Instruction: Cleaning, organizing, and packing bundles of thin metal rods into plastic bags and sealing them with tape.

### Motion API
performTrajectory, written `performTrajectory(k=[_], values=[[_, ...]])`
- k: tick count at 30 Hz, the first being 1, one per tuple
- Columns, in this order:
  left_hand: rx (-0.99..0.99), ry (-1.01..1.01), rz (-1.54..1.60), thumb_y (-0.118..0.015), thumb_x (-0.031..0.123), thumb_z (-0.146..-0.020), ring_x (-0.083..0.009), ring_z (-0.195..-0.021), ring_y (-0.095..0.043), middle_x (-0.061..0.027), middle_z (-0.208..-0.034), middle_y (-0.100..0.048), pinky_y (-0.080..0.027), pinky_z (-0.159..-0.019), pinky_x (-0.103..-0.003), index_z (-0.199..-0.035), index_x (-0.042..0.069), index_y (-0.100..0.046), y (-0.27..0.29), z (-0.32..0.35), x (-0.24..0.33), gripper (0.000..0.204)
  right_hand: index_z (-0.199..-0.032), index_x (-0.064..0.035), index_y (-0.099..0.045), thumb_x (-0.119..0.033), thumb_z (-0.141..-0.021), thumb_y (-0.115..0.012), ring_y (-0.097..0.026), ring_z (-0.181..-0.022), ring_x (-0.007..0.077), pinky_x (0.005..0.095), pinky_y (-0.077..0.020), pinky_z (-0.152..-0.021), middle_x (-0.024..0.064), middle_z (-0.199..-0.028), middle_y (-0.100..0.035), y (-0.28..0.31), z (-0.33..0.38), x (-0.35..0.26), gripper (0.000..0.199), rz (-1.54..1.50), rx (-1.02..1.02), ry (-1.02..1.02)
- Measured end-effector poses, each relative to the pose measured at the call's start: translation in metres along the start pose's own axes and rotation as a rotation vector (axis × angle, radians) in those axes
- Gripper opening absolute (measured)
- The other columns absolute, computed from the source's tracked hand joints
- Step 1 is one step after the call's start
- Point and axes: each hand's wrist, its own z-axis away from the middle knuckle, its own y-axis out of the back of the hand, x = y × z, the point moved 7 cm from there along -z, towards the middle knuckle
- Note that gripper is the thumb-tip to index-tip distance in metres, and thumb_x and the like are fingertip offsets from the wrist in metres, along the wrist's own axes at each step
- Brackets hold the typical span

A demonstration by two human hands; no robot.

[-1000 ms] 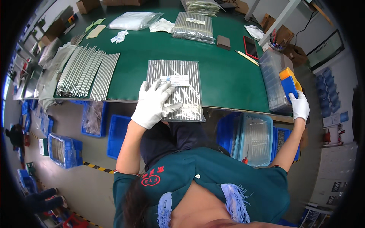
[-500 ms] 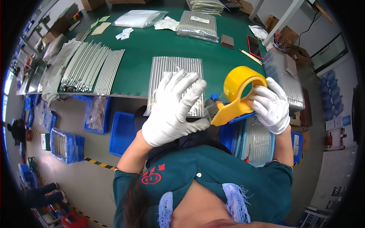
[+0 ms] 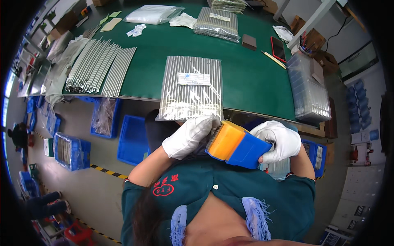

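Note:
My right hand (image 3: 283,141), in a white glove, is wrapped round a yellow and blue tape dispenser (image 3: 246,149). The dispenser is held tilted in front of my chest, its toothed cutter turned toward my left hand. My gloved left hand (image 3: 188,137) is closed, its fingertips together beside the cutter and the near edge of a clear plastic bag. What those fingertips pinch, if anything, is hidden. The bag of metal tubes (image 3: 188,98) lies at the table's front edge, a white label (image 3: 193,78) on top.
Loose metal rods (image 3: 92,67) lie at the left of the green table (image 3: 254,90). Farther back are a packed bag of tubes (image 3: 216,24) and clear plastic bags (image 3: 152,14). A phone (image 3: 278,49) and a clear box (image 3: 308,88) are at right. Blue bins (image 3: 132,139) stand below.
My left hand has come off the bag, moved down and closed near its edge. My right hand has turned the tape dispenser over and brought it left and nearer to me.

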Motion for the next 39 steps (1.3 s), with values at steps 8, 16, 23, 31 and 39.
performTrajectory(k=[8, 16, 23, 31, 39], values=[[0.432, -0.03, -0.305, -0.052, 0.015, -0.094, -0.0052, -0.074, -0.051, -0.0006, -0.083, -0.059, -0.043, -0.067, -0.021, -0.101, 0.0, -0.063, 0.02, 0.016, 0.006, 0.02, -0.123, 0.0041, -0.047, -0.035, -0.072, -0.079, -0.066, -0.083, 0.0162, 0.0286, -0.0524, -0.077, 0.0113, -0.096, -0.067, -0.019, -0.005, 0.026, 0.072, -0.653, -0.274, -0.365], [0.674, -0.037, -0.238, -0.047, 0.037, -0.097, -0.0078, -0.053, -0.046, -0.0045, -0.065, -0.061, -0.033, -0.051, -0.021, -0.075, 0.001, -0.062, 0.1, 0.052, 0.017, 0.045, -0.098, 0.0025, -0.064, -0.035, -0.063, -0.083, -0.063, -0.073, 0.0151, 0.0269, -0.0503, -0.069, 0.0101, -0.083, -0.067, 0.02, 0.022, 0.042, 0.055, -0.217, -0.164, -0.438], [0.464, 0.044, -0.02, -0.008, 0.09, -0.066, -0.0204, -0.055, -0.055, -0.0097, -0.05, -0.049, -0.051, -0.065, -0.036, -0.064, -0.003, -0.06, 0.079, 0.04, 0.012, 0.107, -0.086, 0.0008, -0.063, -0.043, -0.066, -0.078, -0.062, -0.063, 0.0198, 0.0297, -0.0495, -0.063, 0.0105, -0.07, -0.063, 0.029, 0.016, 0.023, 0.051, -0.011, -0.169, -0.456], [0.451, -0.774, -1.365, -0.073, 0.018, -0.076, -0.0169, -0.063, -0.059, 0.0016, -0.062, -0.057, -0.046, -0.081, -0.039, -0.08, 0.008, -0.065, 0.019, 0.035, 0.074, 0.013, -0.086, -0.0006, -0.063, -0.046, -0.072, -0.064, -0.062, -0.066, 0.0352, 0.0379, -0.0497, -0.064, 0.0217, -0.069, -0.06, 0.019, 0.004, 0.007, 0.048, 0.548, -0.152, -0.576], [0.163, -1.068, -1.416, -0.079, 0.032, -0.066, -0.0106, -0.061, -0.053, 0.0072, -0.055, -0.045, -0.045, -0.082, -0.041, -0.093, 0.012, -0.063, -0.056, 0.058, 0.104, 0.038, -0.101, -0.0027, -0.061, -0.053, -0.079, -0.062, -0.065, -0.078, 0.0372, 0.044, -0.0506, -0.07, 0.0215, -0.082, -0.066, 0.106, 0.079, 0.035, 0.055, 0.694, 0.961, -0.883]])
